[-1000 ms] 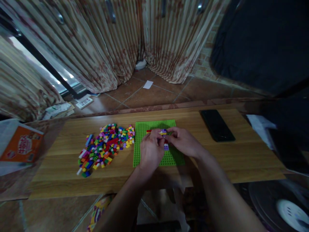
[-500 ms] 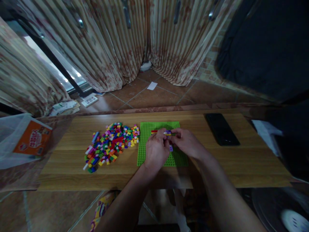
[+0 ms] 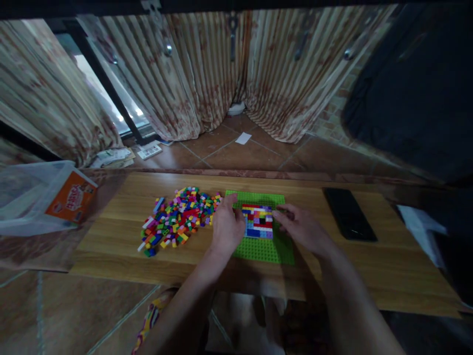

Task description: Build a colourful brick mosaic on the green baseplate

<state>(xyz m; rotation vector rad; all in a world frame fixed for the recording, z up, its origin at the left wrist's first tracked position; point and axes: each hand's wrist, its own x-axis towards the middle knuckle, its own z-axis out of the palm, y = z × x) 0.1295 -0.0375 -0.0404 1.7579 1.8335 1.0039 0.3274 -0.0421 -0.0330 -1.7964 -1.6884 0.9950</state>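
Note:
A green studded baseplate (image 3: pixel 264 254) lies on the wooden table, with a flat block of toy bricks (image 3: pixel 254 232) in red, blue, white, yellow and purple on it. A small dark gap shows within the block, right of its middle. My left hand (image 3: pixel 228 224) is over the plate's left edge, beside the block, fingers apart and nothing visible in them. At the block's right edge, my right hand (image 3: pixel 301 228) has its fingers bent and parted, the fingertips close to or touching the bricks; I see no brick between them.
A heap of loose bricks (image 3: pixel 175 219) spreads left of the plate. On the right lies a black phone (image 3: pixel 349 214) on the wooden table (image 3: pixel 111 256). A clear plastic tub with an orange label (image 3: pixel 72 197) stands beyond the left end. Striped curtains (image 3: pixel 199 74) hang behind.
My hands have drawn apart, left hand to the left and right hand to the right, uncovering the brick block. The whole view has shifted slightly.

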